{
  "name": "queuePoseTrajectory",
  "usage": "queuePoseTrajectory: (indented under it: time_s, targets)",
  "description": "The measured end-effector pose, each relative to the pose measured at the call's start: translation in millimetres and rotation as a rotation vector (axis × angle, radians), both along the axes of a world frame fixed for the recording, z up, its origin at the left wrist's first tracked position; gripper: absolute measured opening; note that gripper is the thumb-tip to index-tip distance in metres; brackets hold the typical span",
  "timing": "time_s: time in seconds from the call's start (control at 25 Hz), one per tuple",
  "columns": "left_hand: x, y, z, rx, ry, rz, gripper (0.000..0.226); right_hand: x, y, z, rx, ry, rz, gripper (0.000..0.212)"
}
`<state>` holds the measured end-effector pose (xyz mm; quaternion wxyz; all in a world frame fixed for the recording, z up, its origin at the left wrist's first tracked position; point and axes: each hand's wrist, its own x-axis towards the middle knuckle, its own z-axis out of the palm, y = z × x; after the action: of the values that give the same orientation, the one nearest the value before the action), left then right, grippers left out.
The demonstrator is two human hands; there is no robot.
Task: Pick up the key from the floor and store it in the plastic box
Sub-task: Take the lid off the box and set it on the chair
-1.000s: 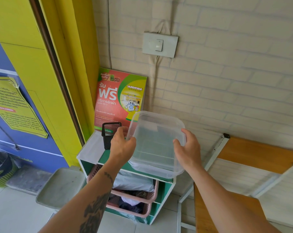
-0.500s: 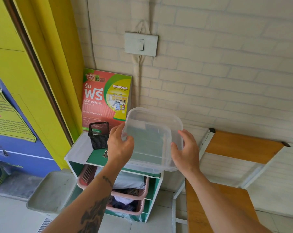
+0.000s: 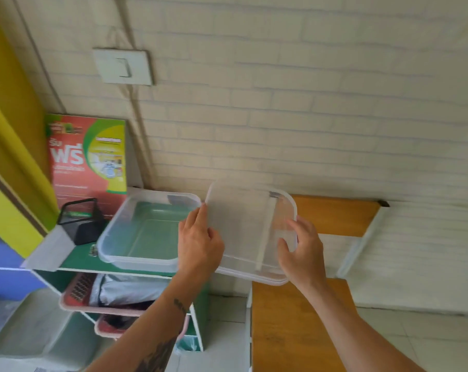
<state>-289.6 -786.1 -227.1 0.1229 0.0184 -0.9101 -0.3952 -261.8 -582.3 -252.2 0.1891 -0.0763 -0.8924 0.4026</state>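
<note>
The clear plastic box (image 3: 136, 262) sits open and empty on top of a green shelf unit (image 3: 77, 260). Its clear lid (image 3: 240, 226) is off and held to the right of the box, over a wooden seat. My left hand (image 3: 200, 242) grips the lid's left edge and my right hand (image 3: 302, 248) grips its right edge. A small metallic object (image 3: 93, 249), possibly the key, lies on the shelf top just left of the box; it is too small to tell for sure.
A black mesh cup (image 3: 81, 221) and a red-green poster (image 3: 87, 157) stand behind the box on the left. Pink baskets (image 3: 77, 294) with clothes fill the shelves below. A wooden seat (image 3: 294, 326) stands on the right, against a brick wall with a switch (image 3: 122, 66).
The lid has come off the box and moved right in both hands. The box now rests open on the shelf top. My view has shifted right.
</note>
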Motion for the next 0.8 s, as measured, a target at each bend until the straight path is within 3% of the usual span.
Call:
queuePoseTrajectory:
  time_s: [0.4,0.8]
  targets:
    - [31.1,149.1,-96.4,-0.306,-0.316,-0.169,0.054,48.0,139.3,-88.9,0.310,-0.348,0.011,0.054]
    - [-1.4,182.4,-288.7,-0.361,-0.595,-0.297,0.067,26.5,160.8,-278.2,0.289,-0.664,-0.031,0.057]
